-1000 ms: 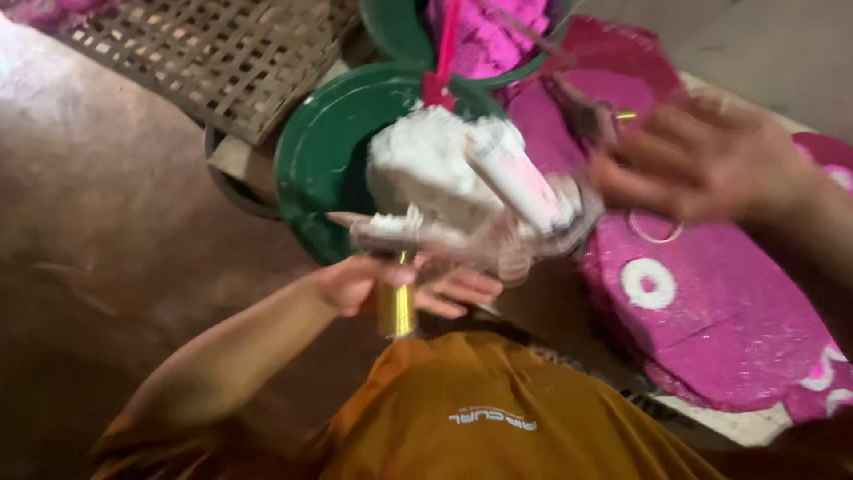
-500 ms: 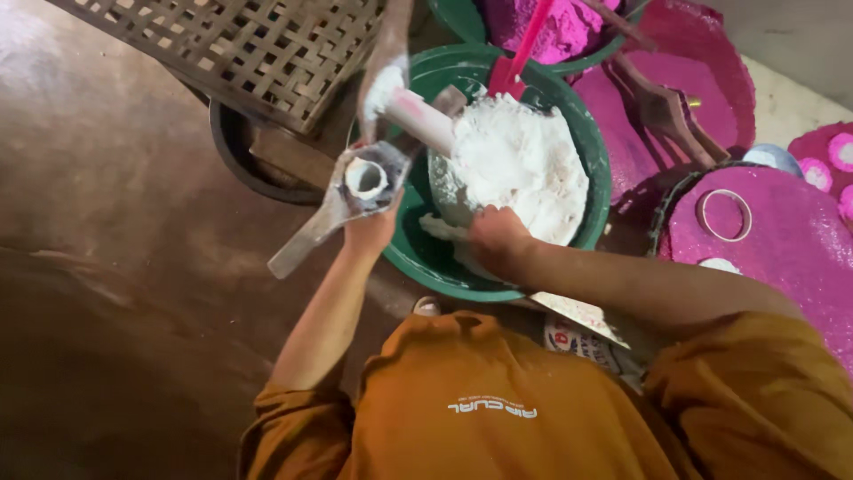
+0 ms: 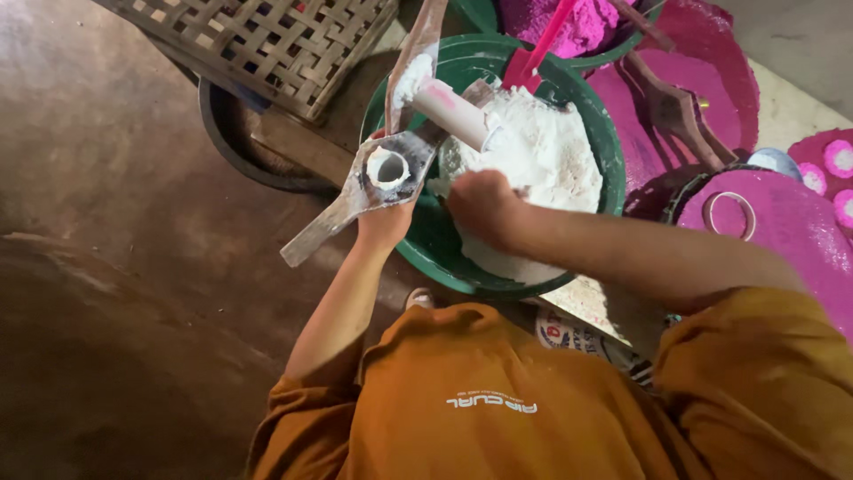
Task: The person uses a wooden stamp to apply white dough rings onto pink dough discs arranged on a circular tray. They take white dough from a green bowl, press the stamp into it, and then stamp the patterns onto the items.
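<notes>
Gripping metal mold (image 3: 384, 173) over green basin's rim (image 3: 426, 258): left hand (image 3: 386, 222); right hand (image 3: 484, 206) fisted in white powder (image 3: 542, 151).

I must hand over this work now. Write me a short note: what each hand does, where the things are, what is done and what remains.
Left hand: holds the flat grey metal mould tool with a round hole over the rim of the green plastic basin.
Right hand: closed into a fist, pressed into the white powder heaped in the basin.
A white cylindrical plunger lies across the powder, beside the mould.
Done: the hole looks coated white but hollow.
Left: the hole is not filled; the powder remains in the basin.
</notes>
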